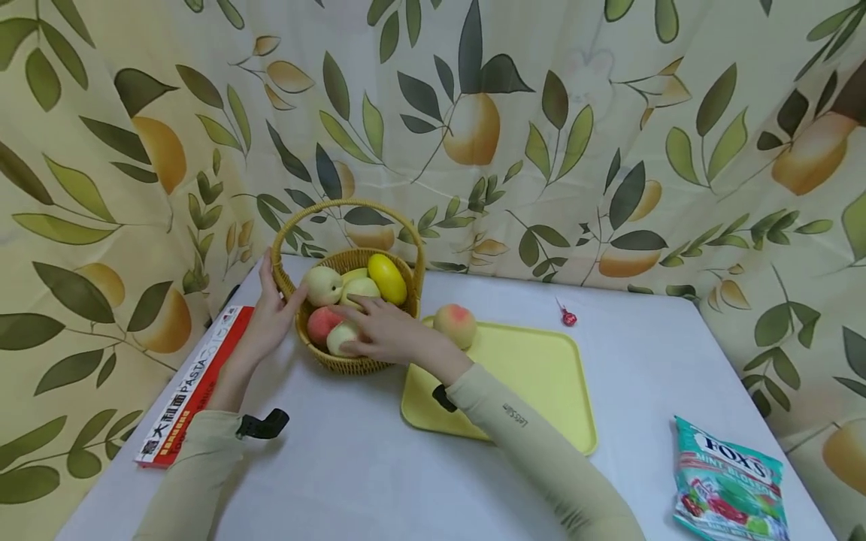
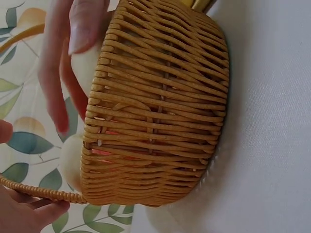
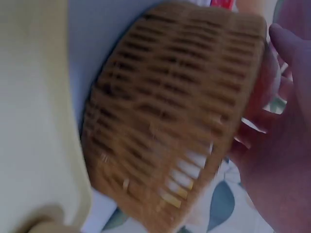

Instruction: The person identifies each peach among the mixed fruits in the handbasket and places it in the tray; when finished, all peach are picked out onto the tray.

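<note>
Basket (image 1: 355, 366) could tip or skid if R hand (image 1: 389, 330) presses hard on the fruit or drags against the near rim; L hand (image 1: 267, 319) prob. guards against that, as it holds the left foot of the handle (image 1: 358, 203), thumb one side, fingers other. Fruit's piled to about rim level, so a careless push could roll one over the edge, esp. the near pale peach (image 1: 340, 340). R sleeve (image 1: 534, 436) crosses above the tray (image 1: 555, 383), so the arm might knock the blushed peach (image 1: 455, 326) at tray's far left corner; it's round & would prob. roll if bumped.

Re position: near pale peach lies inside basket, near side, right by R thumb & fingers, w/ red peach (image 1: 322, 326) just left of it. R hand is spread fairly wide over the pile; can't tell if it grips the pale peach or only touches it, b/c right wrist view's blurred & contact's hidden. Far pale peach (image 1: 322, 286) sits at basket's left, near L thumb; yellow fruit (image 1: 387, 279) is far right, beyond R hand. Blushed peach is outside, just right of basket. Pasta box (image 1: 199, 383) lies left, near L forearm.
</note>
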The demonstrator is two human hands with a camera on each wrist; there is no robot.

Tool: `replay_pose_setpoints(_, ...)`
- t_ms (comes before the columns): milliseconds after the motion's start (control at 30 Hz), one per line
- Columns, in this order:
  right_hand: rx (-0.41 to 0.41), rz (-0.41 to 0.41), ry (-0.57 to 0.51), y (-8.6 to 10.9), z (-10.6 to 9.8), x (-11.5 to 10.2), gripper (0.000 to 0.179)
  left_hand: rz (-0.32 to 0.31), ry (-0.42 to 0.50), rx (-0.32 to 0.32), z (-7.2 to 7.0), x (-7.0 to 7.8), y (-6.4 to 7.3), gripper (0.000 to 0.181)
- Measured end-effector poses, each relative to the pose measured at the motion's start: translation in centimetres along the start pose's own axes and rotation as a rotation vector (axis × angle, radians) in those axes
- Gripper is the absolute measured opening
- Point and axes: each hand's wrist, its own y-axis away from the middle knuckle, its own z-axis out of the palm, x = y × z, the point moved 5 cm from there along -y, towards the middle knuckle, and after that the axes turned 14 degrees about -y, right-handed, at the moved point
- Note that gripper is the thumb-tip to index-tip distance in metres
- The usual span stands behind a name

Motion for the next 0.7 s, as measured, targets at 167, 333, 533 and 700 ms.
replay_pose_setpoints(167, -0.065, 0.015, 0.008, -1.9, 1.6, -1.1, 0.063, 0.018, 0.001, 0.004, 0.1, 0.3, 0.3, 0.092)
replay_pose_setpoints(333, -0.073, 0.057, -0.007, -1.6, 1.7, -1.2, 0.051, 0.021, -0.009, 0.012, 0.0, 0.6, 0.4, 0.091)
replay_pose_setpoints(533, -0.056, 0.027, -0.047, -0.9, 1.3, -1.1, 0.048, 0.024, -0.013, 0.000, -0.1, 0.7, 0.6, 0.091)
replay_pose_setpoints(700, -0.010, -0.012, -0.079, -0.3, 0.5, -1.2, 0.047, 0.030, -0.007, 0.004, -0.1, 0.6, 0.6, 0.091)
